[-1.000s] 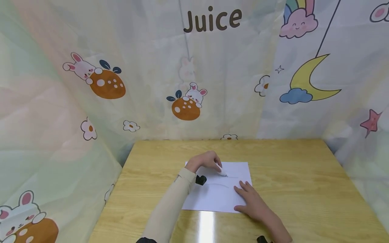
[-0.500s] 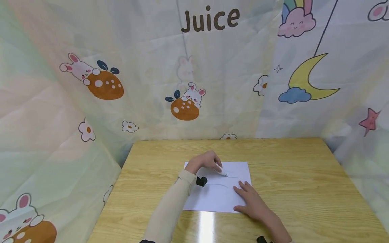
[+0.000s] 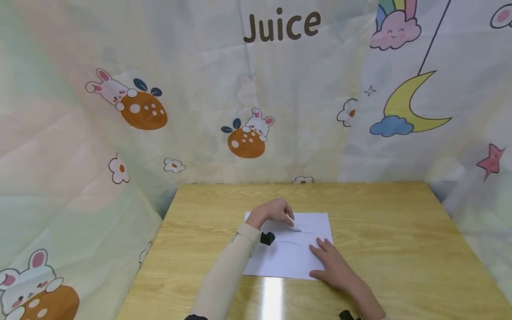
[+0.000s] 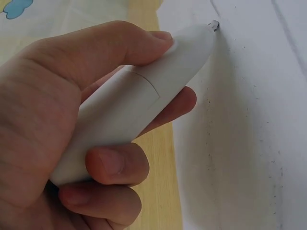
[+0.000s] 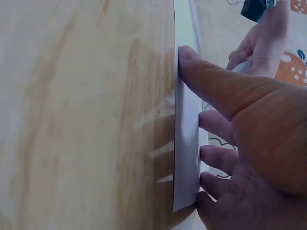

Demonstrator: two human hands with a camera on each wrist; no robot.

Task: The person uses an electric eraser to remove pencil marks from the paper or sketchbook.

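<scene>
A white electric eraser (image 4: 115, 110) lies in my left hand (image 3: 274, 211), with the thumb along its top and the fingers curled round its body. Its small greyish tip is at a thin pencil line on the white sheet of paper (image 3: 276, 264). Dark crumbs and faint traces of lines speckle the paper beneath the tip in the left wrist view. Lower on the sheet runs a second curved pencil line (image 3: 289, 242). My right hand (image 3: 334, 269) rests with spread fingers on the sheet's right side, its thumb at the near edge.
The sheet lies on a wood-grain table (image 3: 384, 231). A printed fabric curtain (image 3: 304, 89) with bunnies and a moon hangs behind and beside the table. Black wrist camera parts (image 3: 267, 238) sit by my left wrist, close over the paper.
The head view sways slightly. Both hands and the eraser stay almost in place on the sheet.
</scene>
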